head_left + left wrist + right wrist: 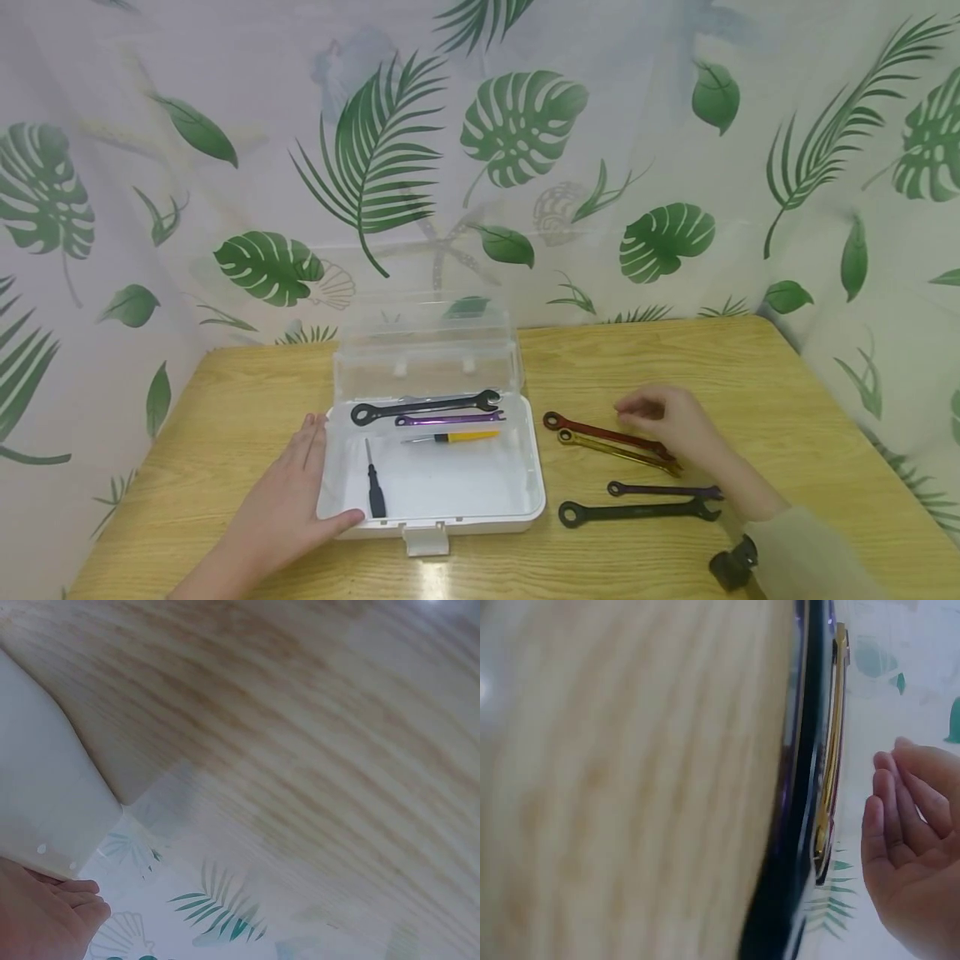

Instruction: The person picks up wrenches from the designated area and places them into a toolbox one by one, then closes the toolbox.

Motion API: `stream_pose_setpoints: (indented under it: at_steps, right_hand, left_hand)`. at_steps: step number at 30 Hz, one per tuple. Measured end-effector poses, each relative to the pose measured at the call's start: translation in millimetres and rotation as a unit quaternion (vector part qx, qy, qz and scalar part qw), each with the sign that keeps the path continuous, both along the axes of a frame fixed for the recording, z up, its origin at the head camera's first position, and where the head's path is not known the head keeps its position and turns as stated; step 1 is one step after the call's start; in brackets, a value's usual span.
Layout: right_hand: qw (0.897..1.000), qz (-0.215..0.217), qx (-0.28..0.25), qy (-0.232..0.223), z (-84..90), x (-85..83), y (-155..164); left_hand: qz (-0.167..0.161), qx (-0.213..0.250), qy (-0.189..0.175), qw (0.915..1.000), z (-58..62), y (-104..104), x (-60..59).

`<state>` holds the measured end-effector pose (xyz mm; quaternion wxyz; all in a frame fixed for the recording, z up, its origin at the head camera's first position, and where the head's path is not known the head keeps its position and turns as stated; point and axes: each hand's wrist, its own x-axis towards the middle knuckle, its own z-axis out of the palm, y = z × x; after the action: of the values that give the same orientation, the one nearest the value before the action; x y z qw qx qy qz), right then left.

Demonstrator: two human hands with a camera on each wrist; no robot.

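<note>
The right hand (671, 425), fingers loosely curled and holding nothing, hovers over the slim red metal wrench (600, 432) lying on the wooden table (750, 375) right of the white plastic toolbox (438, 492), which the flat left hand (288, 500) steadies; the wrench looks stiff, light and slick, best pinched mid-shaft.

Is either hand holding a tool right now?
No. The right hand hovers empty over the red wrench; the left hand rests flat against the white box.

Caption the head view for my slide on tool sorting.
Left hand steadies an open tool box; right hand hovers over the red wrench on the table.
</note>
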<state>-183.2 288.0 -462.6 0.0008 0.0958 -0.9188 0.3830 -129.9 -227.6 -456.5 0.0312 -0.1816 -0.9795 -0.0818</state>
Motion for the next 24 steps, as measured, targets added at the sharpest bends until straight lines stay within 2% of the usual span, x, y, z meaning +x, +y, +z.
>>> stream_pose_setpoints:
  at_steps: [14, 24]
  right_hand:
    - [0.999, 0.02, -0.001, -0.045, -16.1, 1.8, 7]
    - [0.998, 0.035, 0.031, -0.038, -20.1, 1.3, 2]
  left_hand:
    - [-0.002, 0.002, 0.0, 1.0, -0.4, 0, 0.1]
    - [-0.003, 0.006, 0.004, 1.0, -1.7, 0, 0.2]
